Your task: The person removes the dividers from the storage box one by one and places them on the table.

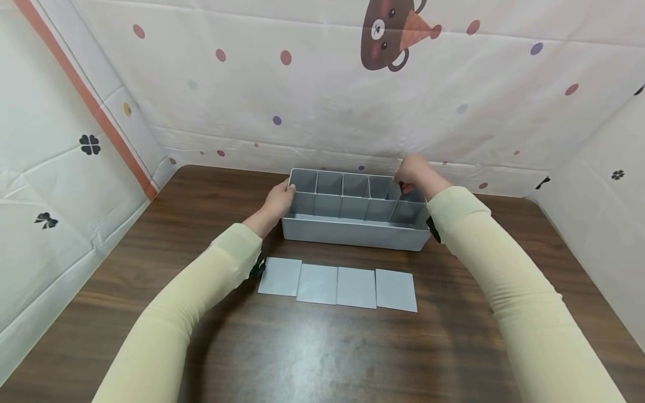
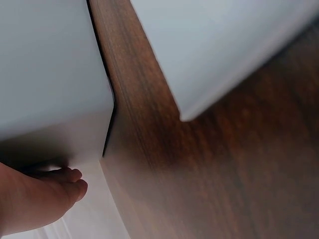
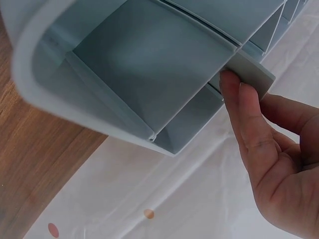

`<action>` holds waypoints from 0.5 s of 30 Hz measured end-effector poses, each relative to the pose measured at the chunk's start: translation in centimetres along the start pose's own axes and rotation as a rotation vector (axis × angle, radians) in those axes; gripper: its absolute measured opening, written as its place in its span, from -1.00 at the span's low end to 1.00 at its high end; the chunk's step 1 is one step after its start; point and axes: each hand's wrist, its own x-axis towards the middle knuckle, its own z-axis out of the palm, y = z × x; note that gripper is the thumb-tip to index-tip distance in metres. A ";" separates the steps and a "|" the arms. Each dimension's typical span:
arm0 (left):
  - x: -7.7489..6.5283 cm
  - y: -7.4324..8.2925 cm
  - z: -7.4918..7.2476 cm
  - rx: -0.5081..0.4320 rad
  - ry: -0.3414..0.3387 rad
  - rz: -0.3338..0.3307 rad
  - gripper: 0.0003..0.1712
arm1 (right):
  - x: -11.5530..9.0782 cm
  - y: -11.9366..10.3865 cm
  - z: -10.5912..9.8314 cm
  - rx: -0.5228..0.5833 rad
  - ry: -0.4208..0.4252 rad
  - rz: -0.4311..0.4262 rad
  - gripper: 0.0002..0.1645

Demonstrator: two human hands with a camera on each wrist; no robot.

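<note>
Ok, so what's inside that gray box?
Dividers form a row of rear compartments in the gray box. A gray panel, in the grip of the right hand, appears partly inside. The compartment floors are hidden behind the dividers and hand.

Head view: bright, soft light; pale glare sits on the table (image 1: 304, 350), lower centre; dark shadow lies beside the left sleeve (image 1: 161, 324), lower left; wide-angle stretch toward frame edges. Left wrist view: dimmer; card (image 2: 224, 45) blurs, upper right. Right wrist view: box (image 3: 23, 69) rim out of focus, left.
</note>
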 end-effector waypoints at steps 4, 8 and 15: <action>0.0 0.1 0.0 0.002 0.000 -0.003 -0.36 | -0.1 0.0 -0.2 0.008 -0.005 -0.001 -0.70; 0.0 0.1 0.0 0.001 0.000 -0.001 -0.36 | -0.1 0.0 -0.3 0.024 -0.010 0.004 -0.71; -0.1 0.1 0.1 -0.017 -0.006 -0.004 -0.36 | -0.7 -0.4 -0.8 0.048 -0.023 0.019 -0.75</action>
